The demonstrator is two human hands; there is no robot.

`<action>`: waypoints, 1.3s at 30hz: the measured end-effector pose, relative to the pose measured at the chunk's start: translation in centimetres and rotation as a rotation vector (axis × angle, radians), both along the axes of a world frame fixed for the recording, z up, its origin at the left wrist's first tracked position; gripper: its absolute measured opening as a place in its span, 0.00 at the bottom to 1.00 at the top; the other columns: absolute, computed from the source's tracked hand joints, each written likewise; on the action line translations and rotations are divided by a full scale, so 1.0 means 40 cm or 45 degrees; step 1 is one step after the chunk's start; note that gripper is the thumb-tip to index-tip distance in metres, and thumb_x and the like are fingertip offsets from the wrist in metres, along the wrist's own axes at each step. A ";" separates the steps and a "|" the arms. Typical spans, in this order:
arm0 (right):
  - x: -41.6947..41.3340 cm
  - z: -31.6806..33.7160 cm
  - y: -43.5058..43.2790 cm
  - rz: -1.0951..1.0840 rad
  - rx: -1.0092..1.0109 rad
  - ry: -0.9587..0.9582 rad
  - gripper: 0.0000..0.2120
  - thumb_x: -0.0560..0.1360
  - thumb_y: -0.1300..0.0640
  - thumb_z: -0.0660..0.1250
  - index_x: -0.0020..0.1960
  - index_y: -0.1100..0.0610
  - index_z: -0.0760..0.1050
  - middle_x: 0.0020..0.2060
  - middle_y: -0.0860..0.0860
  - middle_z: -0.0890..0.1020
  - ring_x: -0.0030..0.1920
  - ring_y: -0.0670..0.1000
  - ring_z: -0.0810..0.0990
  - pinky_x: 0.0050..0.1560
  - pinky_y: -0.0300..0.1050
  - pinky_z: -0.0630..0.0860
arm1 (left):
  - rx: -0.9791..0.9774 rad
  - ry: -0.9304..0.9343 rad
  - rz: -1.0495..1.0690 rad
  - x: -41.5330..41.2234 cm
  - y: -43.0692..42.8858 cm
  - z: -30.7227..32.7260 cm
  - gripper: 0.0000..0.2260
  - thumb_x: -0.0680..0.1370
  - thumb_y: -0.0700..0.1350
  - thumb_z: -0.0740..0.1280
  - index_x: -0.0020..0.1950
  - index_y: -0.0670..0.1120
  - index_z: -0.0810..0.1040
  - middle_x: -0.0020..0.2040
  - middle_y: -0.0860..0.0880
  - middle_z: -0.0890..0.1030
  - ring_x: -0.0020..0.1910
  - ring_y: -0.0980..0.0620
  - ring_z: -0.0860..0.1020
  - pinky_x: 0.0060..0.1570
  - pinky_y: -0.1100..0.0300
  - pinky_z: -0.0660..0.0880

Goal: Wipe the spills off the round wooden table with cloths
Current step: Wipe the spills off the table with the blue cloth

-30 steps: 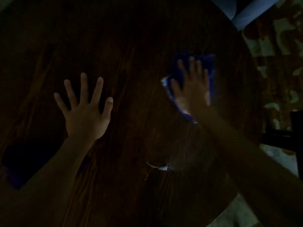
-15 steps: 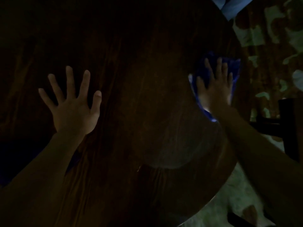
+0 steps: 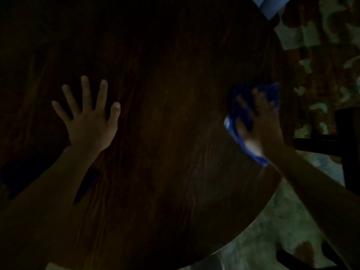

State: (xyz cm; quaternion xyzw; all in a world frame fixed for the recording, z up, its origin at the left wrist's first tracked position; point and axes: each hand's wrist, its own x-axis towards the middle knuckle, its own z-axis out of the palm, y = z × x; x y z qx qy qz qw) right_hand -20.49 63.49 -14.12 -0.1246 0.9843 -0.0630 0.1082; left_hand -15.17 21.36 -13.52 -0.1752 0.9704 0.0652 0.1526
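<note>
The scene is very dark. A round dark wooden table (image 3: 175, 133) fills most of the view. My right hand (image 3: 259, 123) lies flat, fingers spread, pressing a blue cloth (image 3: 241, 106) onto the table near its right edge; hand and cloth are blurred. My left hand (image 3: 89, 117) rests flat on the left part of the table with fingers spread, holding nothing. A faint damp sheen (image 3: 224, 182) shows on the wood below the cloth. A dark blue shape (image 3: 17, 176), perhaps another cloth, lies at the left edge, partly hidden by my left forearm.
Patterned floor (image 3: 319, 61) lies beyond the table's right edge. A dark chair or furniture frame (image 3: 346, 141) stands at the right. A pale blue object (image 3: 270, 4) pokes in at the top right. A light rug or floor (image 3: 276, 230) shows at the bottom right.
My right hand has slid the blue cloth rightward and then down along the table's right edge. The bright wet streak near the front is no longer visible. My left hand stays planted.
</note>
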 end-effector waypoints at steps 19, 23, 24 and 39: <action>-0.246 -0.011 -0.047 -0.018 -0.016 0.050 0.32 0.80 0.37 0.47 0.83 0.42 0.48 0.82 0.58 0.52 0.82 0.60 0.51 0.79 0.66 0.51 | 0.072 -0.071 0.143 0.157 0.058 0.043 0.29 0.80 0.67 0.39 0.81 0.62 0.40 0.83 0.49 0.40 0.81 0.40 0.40 0.76 0.33 0.41; -0.194 0.005 -0.277 -0.072 -0.009 0.091 0.33 0.81 0.36 0.44 0.83 0.48 0.51 0.82 0.57 0.53 0.82 0.60 0.50 0.79 0.65 0.50 | 0.064 -0.080 0.191 0.203 0.071 0.056 0.30 0.80 0.68 0.39 0.81 0.62 0.40 0.83 0.50 0.39 0.81 0.41 0.40 0.77 0.34 0.41; -0.123 0.004 -0.301 0.140 -0.061 0.067 0.33 0.82 0.35 0.44 0.83 0.48 0.52 0.83 0.57 0.53 0.82 0.59 0.50 0.79 0.65 0.50 | 0.060 -0.087 0.202 0.215 0.077 0.057 0.30 0.79 0.68 0.39 0.81 0.62 0.40 0.83 0.50 0.40 0.81 0.41 0.40 0.77 0.34 0.41; -0.128 -0.004 -0.029 -0.162 0.134 -0.063 0.35 0.79 0.33 0.40 0.83 0.44 0.44 0.83 0.56 0.46 0.83 0.57 0.44 0.81 0.63 0.44 | 0.104 -0.059 0.250 0.232 0.109 0.040 0.30 0.80 0.67 0.40 0.81 0.62 0.43 0.84 0.52 0.42 0.82 0.43 0.41 0.77 0.35 0.43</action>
